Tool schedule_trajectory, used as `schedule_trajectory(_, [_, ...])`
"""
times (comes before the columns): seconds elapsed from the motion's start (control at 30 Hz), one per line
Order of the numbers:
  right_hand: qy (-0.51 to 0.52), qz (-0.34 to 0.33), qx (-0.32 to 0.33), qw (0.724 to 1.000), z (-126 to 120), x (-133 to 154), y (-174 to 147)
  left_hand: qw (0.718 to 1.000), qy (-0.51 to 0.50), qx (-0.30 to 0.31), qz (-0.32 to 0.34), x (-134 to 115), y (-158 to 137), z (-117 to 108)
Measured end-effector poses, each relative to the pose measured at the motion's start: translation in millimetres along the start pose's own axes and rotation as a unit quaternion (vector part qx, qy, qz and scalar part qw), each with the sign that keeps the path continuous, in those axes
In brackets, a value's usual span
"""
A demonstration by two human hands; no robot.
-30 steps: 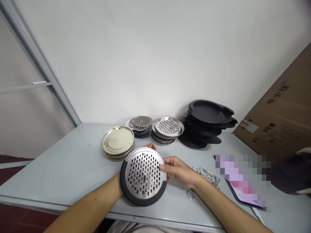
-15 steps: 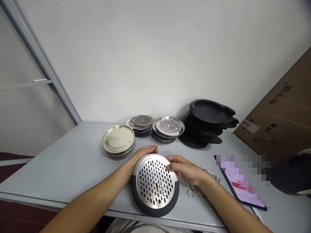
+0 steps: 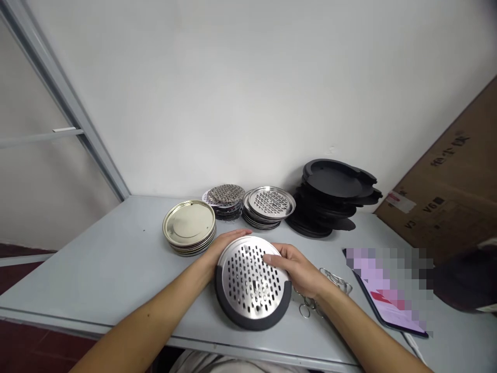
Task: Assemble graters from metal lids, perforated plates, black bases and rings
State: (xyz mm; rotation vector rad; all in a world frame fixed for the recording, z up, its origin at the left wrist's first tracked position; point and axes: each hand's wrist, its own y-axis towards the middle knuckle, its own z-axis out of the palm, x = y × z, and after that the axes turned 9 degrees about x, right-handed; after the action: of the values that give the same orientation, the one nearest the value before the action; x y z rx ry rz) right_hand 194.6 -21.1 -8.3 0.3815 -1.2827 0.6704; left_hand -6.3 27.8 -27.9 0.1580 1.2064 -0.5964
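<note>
A round metal grater with rows of oblong slots is held up in front of me, tilted toward me. A black rim wraps its lower part. My right hand grips it on the upper right, thumb pressed on the metal face and fingers behind. Along the upper left edge lies my left hand, closed about the grater from behind; most of its fingertips are hidden. Just beyond my right hand, several loose metal rings lie on the table.
Gold-coloured round lids are stacked at left. Behind stand piles of perforated discs and silver grater plates. Black round holders are piled back right. A tablet and a cardboard box are at right.
The grater has moved slightly up and right, tilting back a little. My left fingers have slid behind its top edge, and the small ring they pinched there no longer shows.
</note>
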Motion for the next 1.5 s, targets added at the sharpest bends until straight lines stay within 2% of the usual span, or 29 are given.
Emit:
schedule_trajectory(0.13, [0.028, -0.025, -0.067, 0.997, -2.1, 0.9, 1.8, 0.988, -0.137, 0.036, -0.059, -10.3, -7.1, 0.9])
schedule_trajectory(0.27, [0.034, -0.044, -0.1, 0.993, -2.8, -0.5, 3.0, 0.978, -0.174, 0.08, -0.083, -14.7, -13.5, 5.5])
schedule_trajectory(0.33, [0.029, -0.056, -0.105, 0.993, -2.8, -2.6, 3.7, 0.977, -0.171, 0.097, -0.084, -15.4, -17.0, 8.3])
schedule_trajectory(0.5, [-0.01, -0.07, -0.114, 0.991, -4.2, -8.9, 5.5, 0.985, -0.124, 0.12, -0.006, -15.5, -19.8, 11.6])
schedule_trajectory(0.73, [-0.068, -0.076, -0.134, 0.986, -5.3, -11.4, 7.4, 0.989, -0.106, 0.101, -0.013, -11.9, -17.7, 9.2])
schedule_trajectory(1.5, [-0.059, -0.078, -0.131, 0.986, -5.3, -12.5, 7.8, 0.989, -0.111, 0.101, -0.011, -11.7, -17.8, 10.8])
